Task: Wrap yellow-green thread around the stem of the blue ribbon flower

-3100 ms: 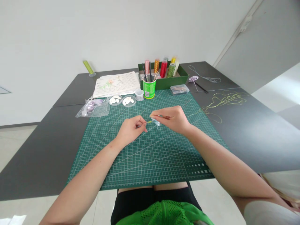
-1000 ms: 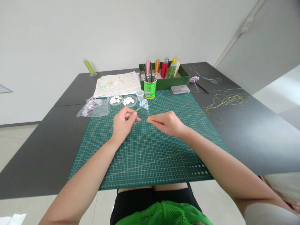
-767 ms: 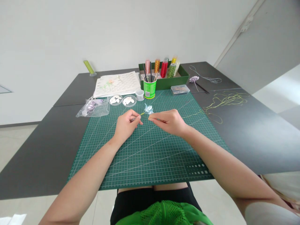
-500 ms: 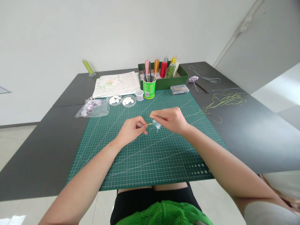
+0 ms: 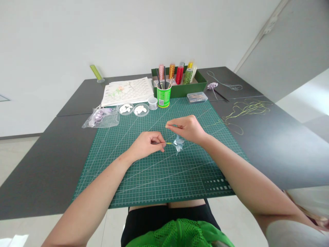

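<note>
Broadly, the dark bench (image 5: 43, 147) carries a green mat (image 5: 144, 178), whose flat surface gives both hands a working ground. Behind it, the box (image 5: 180, 92) corrals upright spools (image 5: 180, 75), presumably so the colours are easy to pick out. The sheets (image 5: 140, 92) lie flat to the left of the box. The left hand (image 5: 146, 145) pinches the stem of the blue flower, likely so the petals stay uncrushed. The right hand (image 5: 189, 127) is just above the flower, fingertips pressed together; a strand may be between them, but it is too fine to tell. The can (image 5: 167, 97) stands slender sticks on end. The flower (image 5: 178, 143) is over the mat, beyond the left fingertips, its yellow-green stem (image 5: 169, 143) pointing back into them. Loose thread (image 5: 249, 108) spreads at the right, mostly off the mat.
</note>
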A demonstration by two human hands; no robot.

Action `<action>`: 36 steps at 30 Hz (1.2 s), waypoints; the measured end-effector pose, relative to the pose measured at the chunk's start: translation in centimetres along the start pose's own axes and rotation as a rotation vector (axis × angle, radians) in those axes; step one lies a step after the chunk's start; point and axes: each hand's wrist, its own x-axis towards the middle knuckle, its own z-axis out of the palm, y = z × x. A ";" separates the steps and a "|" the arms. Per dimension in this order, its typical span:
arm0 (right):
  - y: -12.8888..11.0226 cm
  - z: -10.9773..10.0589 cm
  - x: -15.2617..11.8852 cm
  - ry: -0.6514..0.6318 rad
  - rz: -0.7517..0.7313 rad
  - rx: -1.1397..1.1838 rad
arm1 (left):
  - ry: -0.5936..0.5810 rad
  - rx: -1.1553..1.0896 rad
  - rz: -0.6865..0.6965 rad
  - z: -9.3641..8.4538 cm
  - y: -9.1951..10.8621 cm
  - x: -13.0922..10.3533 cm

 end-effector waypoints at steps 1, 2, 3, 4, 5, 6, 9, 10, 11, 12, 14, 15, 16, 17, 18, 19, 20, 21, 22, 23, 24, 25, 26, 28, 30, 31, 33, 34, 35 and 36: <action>0.1 0.0 0.0 -0.008 0.018 0.016 | -0.005 -0.019 0.006 0.0 0.0 0.0; 0.2 0.1 0.1 -0.014 0.036 0.033 | -0.010 -0.032 0.011 0.0 0.0 0.0; 0.3 0.1 0.1 -0.018 0.056 0.050 | -0.019 -0.042 0.016 0.0 0.0 -0.1; 0.4 0.1 0.2 -0.023 0.081 0.065 | -0.030 -0.048 0.022 0.0 -0.1 -0.1; 0.5 0.1 0.3 -0.027 0.107 0.077 | -0.040 -0.051 0.027 0.0 -0.1 -0.1; 0.5 0.1 0.3 -0.033 0.134 0.089 | -0.050 -0.052 0.032 0.0 -0.1 -0.1; 0.7 0.1 0.5 -0.058 0.197 0.119 | -0.062 -0.053 0.039 0.0 -0.2 -0.1; 0.8 0.1 0.6 -0.065 0.210 0.124 | -0.062 -0.057 0.039 0.0 -0.2 -0.1; 0.8 0.1 0.6 -0.072 0.221 0.127 | -0.061 -0.061 0.040 0.0 -0.2 -0.1; 0.8 0.1 0.6 -0.077 0.229 0.128 | -0.058 -0.063 0.040 0.0 -0.2 -0.1; 0.9 0.1 0.6 -0.084 0.237 0.127 | -0.043 -0.053 0.041 0.0 -0.1 0.0; 1.0 0.1 0.6 -0.086 0.236 0.127 | -0.033 -0.041 0.042 0.0 -0.1 0.0; 1.0 0.1 0.6 -0.088 0.234 0.126 | -0.021 -0.026 0.044 0.0 -0.1 0.0; 1.1 0.2 0.5 -0.088 0.230 0.125 | -0.009 -0.010 0.045 -0.1 -0.1 0.1; 1.2 0.2 0.5 -0.086 0.228 0.123 | 0.001 0.004 0.048 -0.1 -0.1 0.1; 1.3 0.3 0.5 -0.082 0.226 0.122 | 0.012 0.016 0.053 -0.1 -0.1 0.2; 1.4 0.3 0.5 -0.079 0.226 0.121 | 0.021 0.026 0.059 -0.1 -0.1 0.2; 1.5 0.4 0.5 -0.075 0.227 0.120 | 0.028 0.034 0.063 -0.1 -0.1 0.2; 1.6 0.4 0.5 -0.072 0.228 0.120 | 0.032 0.039 0.067 -0.1 -0.1 0.2; 1.7 0.4 0.5 -0.068 0.229 0.119 | 0.034 0.042 0.071 -0.1 -0.2 0.3; 1.7 0.4 0.5 -0.066 0.227 0.119 | 0.035 0.045 0.072 -0.1 -0.2 0.3; 1.7 0.4 0.5 -0.063 0.223 0.120 | 0.035 0.049 0.073 -0.1 -0.2 0.3; 1.7 0.4 0.5 -0.058 0.218 0.122 | 0.037 0.052 0.073 -0.1 -0.2 0.3; 1.7 0.4 0.5 -0.045 0.210 0.130 | 0.041 0.055 0.073 -0.2 -0.3 0.3; 1.6 0.3 0.5 -0.026 0.210 0.138 | 0.031 0.054 0.067 -0.2 -0.4 0.3; 1.6 0.3 0.5 -0.016 0.213 0.143 | 0.021 0.052 0.063 -0.2 -0.4 0.4; 1.5 0.2 0.5 -0.002 0.216 0.158 | -0.002 0.047 0.049 -0.2 -0.5 0.4; 1.5 0.2 0.5 0.003 0.216 0.166 | -0.013 0.039 0.041 -0.2 -0.5 0.5; 1.4 0.2 0.5 0.005 0.214 0.174 | -0.022 0.029 0.032 -0.2 -0.6 0.5; 1.3 0.1 0.5 0.006 0.211 0.179 | -0.029 0.018 0.024 -0.2 -0.6 0.5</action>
